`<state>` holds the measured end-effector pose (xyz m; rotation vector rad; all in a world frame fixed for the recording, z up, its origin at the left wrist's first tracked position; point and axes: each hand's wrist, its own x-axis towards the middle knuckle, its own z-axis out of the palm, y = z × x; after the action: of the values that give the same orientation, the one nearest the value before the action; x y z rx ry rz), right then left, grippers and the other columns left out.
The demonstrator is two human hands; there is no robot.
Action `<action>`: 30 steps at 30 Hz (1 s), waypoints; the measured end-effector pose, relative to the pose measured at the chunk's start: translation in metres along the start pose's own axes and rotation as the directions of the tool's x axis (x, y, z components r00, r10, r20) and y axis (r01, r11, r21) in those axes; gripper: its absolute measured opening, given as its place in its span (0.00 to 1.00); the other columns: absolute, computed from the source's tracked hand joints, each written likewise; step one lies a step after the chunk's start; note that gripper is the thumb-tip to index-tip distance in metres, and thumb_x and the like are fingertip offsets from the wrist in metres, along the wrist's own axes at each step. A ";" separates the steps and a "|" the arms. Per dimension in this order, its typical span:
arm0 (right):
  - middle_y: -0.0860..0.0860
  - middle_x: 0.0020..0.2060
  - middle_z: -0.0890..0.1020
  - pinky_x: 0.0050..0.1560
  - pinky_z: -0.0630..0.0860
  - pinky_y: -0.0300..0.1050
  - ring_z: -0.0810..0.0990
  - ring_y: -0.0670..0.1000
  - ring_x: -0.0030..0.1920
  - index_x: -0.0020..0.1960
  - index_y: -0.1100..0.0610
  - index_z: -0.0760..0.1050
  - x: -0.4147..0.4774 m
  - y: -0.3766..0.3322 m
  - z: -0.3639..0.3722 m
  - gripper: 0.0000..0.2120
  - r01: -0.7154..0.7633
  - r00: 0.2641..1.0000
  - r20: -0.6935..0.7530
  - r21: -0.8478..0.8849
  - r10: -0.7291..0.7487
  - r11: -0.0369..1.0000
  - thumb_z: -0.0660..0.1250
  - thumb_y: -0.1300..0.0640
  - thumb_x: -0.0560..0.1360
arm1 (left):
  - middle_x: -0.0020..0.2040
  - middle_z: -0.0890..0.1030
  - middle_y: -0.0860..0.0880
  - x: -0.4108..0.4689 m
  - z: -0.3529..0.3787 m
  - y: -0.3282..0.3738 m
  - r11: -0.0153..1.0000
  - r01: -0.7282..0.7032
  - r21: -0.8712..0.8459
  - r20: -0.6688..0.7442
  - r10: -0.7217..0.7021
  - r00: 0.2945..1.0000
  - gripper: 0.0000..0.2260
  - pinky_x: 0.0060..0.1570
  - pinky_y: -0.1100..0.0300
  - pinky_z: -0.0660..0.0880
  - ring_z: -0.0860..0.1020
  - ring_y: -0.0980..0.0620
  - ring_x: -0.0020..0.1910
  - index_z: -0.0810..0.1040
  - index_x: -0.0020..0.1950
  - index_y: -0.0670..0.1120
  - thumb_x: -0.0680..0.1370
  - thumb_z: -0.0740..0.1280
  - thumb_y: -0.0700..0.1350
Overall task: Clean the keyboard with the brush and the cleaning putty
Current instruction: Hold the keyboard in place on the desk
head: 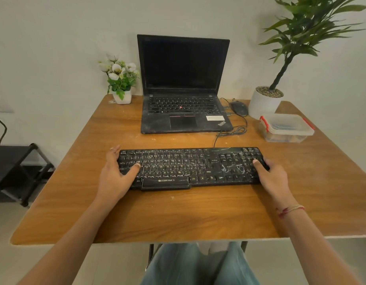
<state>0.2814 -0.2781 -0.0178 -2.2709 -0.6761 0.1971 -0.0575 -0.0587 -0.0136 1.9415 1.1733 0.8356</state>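
A black keyboard (190, 168) lies flat across the middle of the frame on a wooden table (178, 214), its long side running left to right. White dust and scribble-like marks cover its keys, thickest toward its right end. The person's left hand (116, 175), at center left, grips the keyboard's left end: the thumb lies across the keys and the fingers curl around the outer edge up to the far corner. The right hand (272, 175), at center right, grips the right end the same way, thumb on the keys and fingers wrapped over the edge. The keyboard thus sits directly between the two hands, touching both. A thin bracelet (291, 209) with red thread circles the right wrist. Above the keyboard, at upper center, an open black laptop (183, 85) stands with a dark screen. Just right of it lies a dark mouse (239, 108), with cables looping down toward the keyboard. At center right, a clear plastic container (286, 128) with red clips sits shut; its contents are too blurred to tell. A small pot of white flowers (120, 79) stands left of the laptop, and a tall green plant (266, 101) in a white pot stands at upper right. A dark rack (19, 171) stands on the floor at far left.
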 end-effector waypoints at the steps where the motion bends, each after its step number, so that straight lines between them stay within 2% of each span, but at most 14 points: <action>1: 0.57 0.62 0.78 0.63 0.71 0.55 0.75 0.58 0.62 0.69 0.59 0.70 -0.001 0.000 0.000 0.25 0.002 1.000 -0.001 -0.008 -0.002 1.000 0.60 0.44 0.78 | 0.70 0.70 0.46 0.000 0.000 0.000 1.000 -0.002 -0.008 -0.005 0.002 1.000 0.35 0.63 0.44 0.71 0.70 0.45 0.67 0.58 0.73 0.49 0.70 0.67 0.57; 4: 0.57 0.59 0.79 0.60 0.73 0.52 0.76 0.58 0.59 0.67 0.61 0.71 -0.007 -0.006 0.000 0.23 0.013 1.000 -0.015 -0.017 -0.013 1.000 0.60 0.47 0.78 | 0.70 0.70 0.44 0.001 0.001 -0.001 1.000 -0.010 -0.022 -0.017 0.010 1.000 0.35 0.62 0.47 0.71 0.70 0.45 0.67 0.58 0.73 0.48 0.72 0.69 0.55; 6: 0.57 0.59 0.79 0.60 0.73 0.49 0.76 0.57 0.59 0.67 0.61 0.71 -0.011 -0.009 0.000 0.22 0.014 0.999 -0.031 -0.007 -0.015 1.000 0.60 0.48 0.79 | 0.70 0.70 0.42 0.002 0.004 -0.001 1.000 -0.017 -0.025 -0.023 0.017 1.000 0.33 0.60 0.50 0.70 0.72 0.42 0.65 0.56 0.74 0.48 0.75 0.70 0.50; 10: 0.58 0.60 0.79 0.63 0.72 0.52 0.75 0.58 0.61 0.65 0.62 0.73 -0.011 -0.011 0.000 0.24 -0.024 0.997 -0.066 0.026 0.026 0.999 0.60 0.46 0.78 | 0.69 0.70 0.40 0.001 0.005 0.001 1.000 -0.023 -0.016 -0.038 0.022 0.999 0.34 0.59 0.51 0.69 0.73 0.40 0.63 0.54 0.75 0.47 0.75 0.70 0.47; 12: 0.58 0.53 0.81 0.55 0.74 0.50 0.77 0.59 0.56 0.57 0.63 0.76 -0.010 -0.009 0.001 0.21 -0.023 0.997 -0.072 0.046 0.026 0.999 0.60 0.46 0.78 | 0.73 0.64 0.40 0.000 0.006 0.002 1.000 -0.020 0.020 -0.060 0.021 0.998 0.35 0.66 0.47 0.64 0.65 0.41 0.70 0.54 0.76 0.46 0.75 0.69 0.48; 14: 0.56 0.46 0.80 0.46 0.70 0.47 0.78 0.58 0.50 0.49 0.59 0.75 -0.011 -0.009 0.001 0.15 -0.012 0.999 -0.051 0.070 0.015 0.998 0.60 0.47 0.79 | 0.77 0.51 0.42 -0.002 0.005 0.003 0.995 -0.029 0.091 -0.116 0.039 0.992 0.35 0.71 0.42 0.54 0.52 0.42 0.76 0.55 0.76 0.47 0.75 0.69 0.52; 16: 0.55 0.49 0.80 0.49 0.72 0.48 0.78 0.56 0.52 0.53 0.57 0.75 -0.010 -0.009 -0.001 0.14 -0.010 1.000 -0.025 0.114 0.013 0.993 0.61 0.47 0.78 | 0.78 0.46 0.45 -0.006 0.005 0.004 0.980 -0.106 0.166 -0.163 0.133 0.978 0.34 0.70 0.42 0.49 0.47 0.42 0.76 0.56 0.75 0.47 0.75 0.66 0.56; 18: 0.54 0.60 0.78 0.60 0.72 0.52 0.75 0.54 0.60 0.64 0.58 0.71 -0.010 -0.009 -0.002 0.21 -0.040 0.997 -0.051 0.214 0.052 0.976 0.62 0.46 0.77 | 0.77 0.49 0.45 -0.012 0.009 0.009 0.934 -0.225 0.279 -0.172 0.279 0.945 0.33 0.70 0.42 0.47 0.47 0.44 0.76 0.59 0.73 0.45 0.73 0.63 0.57; 19: 0.53 0.63 0.75 0.64 0.71 0.53 0.73 0.53 0.63 0.68 0.57 0.69 -0.012 -0.009 -0.002 0.23 -0.050 0.993 -0.086 0.285 0.078 0.957 0.63 0.47 0.77 | 0.77 0.51 0.44 -0.016 0.013 0.013 0.908 -0.278 0.314 -0.164 0.340 0.926 0.32 0.71 0.42 0.47 0.47 0.45 0.76 0.61 0.72 0.44 0.73 0.62 0.57; 21: 0.52 0.64 0.74 0.66 0.69 0.54 0.72 0.52 0.64 0.69 0.55 0.68 -0.017 -0.006 -0.001 0.22 0.000 0.980 -0.186 0.338 0.067 0.941 0.64 0.49 0.77 | 0.76 0.54 0.44 -0.026 0.030 0.029 0.880 -0.375 0.291 -0.128 0.424 0.897 0.31 0.71 0.41 0.48 0.48 0.47 0.76 0.62 0.71 0.44 0.72 0.61 0.57; 25: 0.49 0.54 0.73 0.61 0.70 0.50 0.73 0.51 0.58 0.63 0.53 0.73 -0.023 -0.008 -0.007 0.16 0.135 0.947 -0.317 0.230 -0.057 0.964 0.66 0.53 0.76 | 0.74 0.56 0.49 -0.045 0.075 0.072 0.836 -0.529 0.149 -0.001 0.535 0.845 0.29 0.70 0.44 0.54 0.49 0.50 0.76 0.62 0.71 0.46 0.73 0.63 0.54; 30: 0.51 0.57 0.76 0.56 0.64 0.42 0.69 0.45 0.58 0.61 0.54 0.75 -0.008 -0.005 -0.025 0.14 0.213 0.931 -0.324 0.098 -0.171 0.972 0.65 0.55 0.76 | 0.76 0.52 0.54 -0.035 0.126 0.111 0.841 -0.541 0.029 0.166 0.529 0.832 0.29 0.70 0.50 0.47 0.44 0.55 0.76 0.59 0.73 0.51 0.75 0.63 0.55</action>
<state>0.2810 -0.2950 0.0036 -2.0329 -0.6885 -0.2061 0.0817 -0.1585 0.0043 2.3981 0.5681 0.9080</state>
